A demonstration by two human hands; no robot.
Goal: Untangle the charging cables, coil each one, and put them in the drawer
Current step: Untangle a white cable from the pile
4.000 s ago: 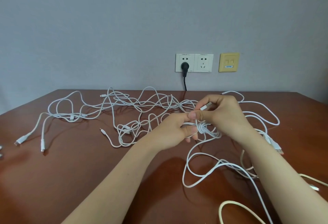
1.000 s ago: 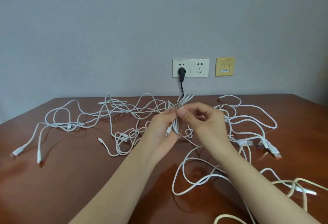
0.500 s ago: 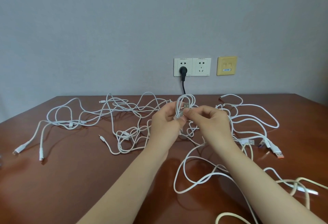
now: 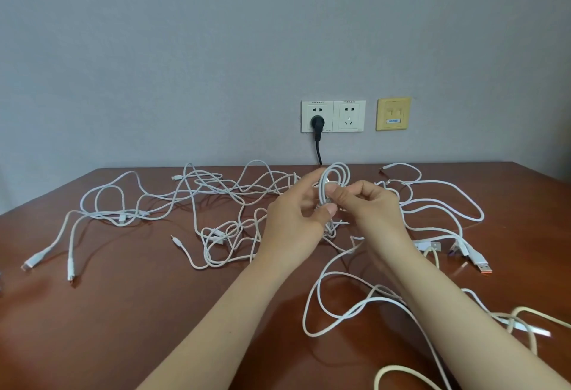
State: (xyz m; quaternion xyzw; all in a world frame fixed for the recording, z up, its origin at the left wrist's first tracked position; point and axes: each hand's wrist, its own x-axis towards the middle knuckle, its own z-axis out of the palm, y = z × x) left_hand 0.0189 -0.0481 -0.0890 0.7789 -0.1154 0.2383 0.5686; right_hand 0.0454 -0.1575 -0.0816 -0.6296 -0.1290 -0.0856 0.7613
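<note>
Several white charging cables lie tangled across the brown table. My left hand grips a small white coil held up above the table's middle, thumb pressed on its strands. My right hand pinches the same coil from the right, thumb against its side. A loose tail of white cable hangs from the coil and loops over the table between my forearms. No drawer is in view.
A cable with an orange-tipped USB plug lies at the right. A cream cable curls at the near right corner. On the wall are a double socket with a black plug and a yellow plate.
Both hands have lifted slightly and the coil's loop now stands higher above my fingers. My right thumb has moved onto the coil. The tail has been drawn up a little.
</note>
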